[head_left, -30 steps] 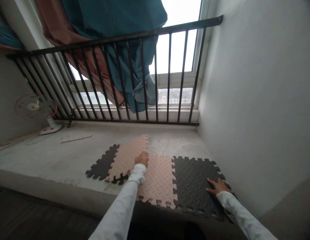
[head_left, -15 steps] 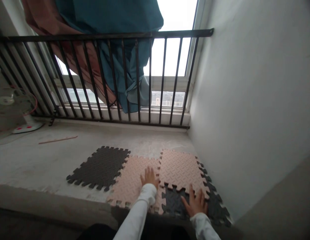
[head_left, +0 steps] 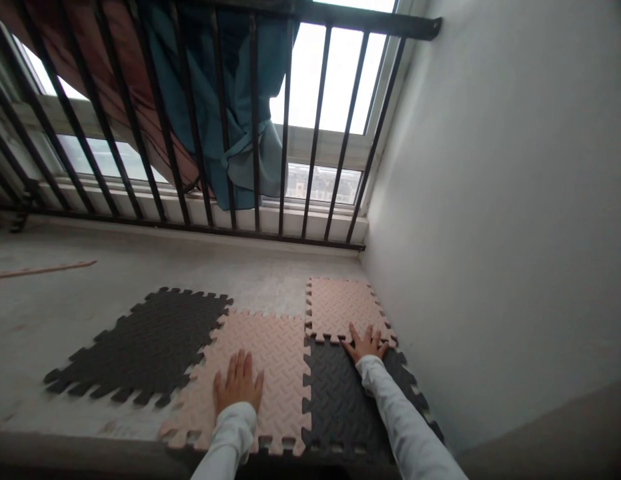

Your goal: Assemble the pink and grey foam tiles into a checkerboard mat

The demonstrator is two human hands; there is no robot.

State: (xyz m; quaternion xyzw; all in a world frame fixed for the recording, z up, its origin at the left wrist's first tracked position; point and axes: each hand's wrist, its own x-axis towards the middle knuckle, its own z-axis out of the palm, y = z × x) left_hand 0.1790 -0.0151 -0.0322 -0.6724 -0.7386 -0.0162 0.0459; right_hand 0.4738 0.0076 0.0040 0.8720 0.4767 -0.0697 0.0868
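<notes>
Foam puzzle mats lie on a raised concrete ledge [head_left: 65, 267]. My left hand [head_left: 237, 385] rests flat, fingers spread, on a pink mat [head_left: 270, 347] near the front edge. To its right lies a dark grey mat [head_left: 335, 393]. My right hand [head_left: 366, 343] presses flat with open fingers on the seam between that grey mat and a second pink mat [head_left: 340, 308] behind it, beside the wall. Another dark grey mat [head_left: 145, 343] lies loose at the left, touching the first pink mat's corner.
A black metal railing [head_left: 255, 133] runs along the back before a window, with teal and rust cloth [head_left: 210, 100] hanging behind it. A white wall [head_left: 490, 200] closes the right side. A thin wooden strip [head_left: 40, 269] lies at the far left.
The second pink mat has moved back off the grey mat and now sits behind it. My right hand went forward to the seam. My left hand drew back toward the front edge.
</notes>
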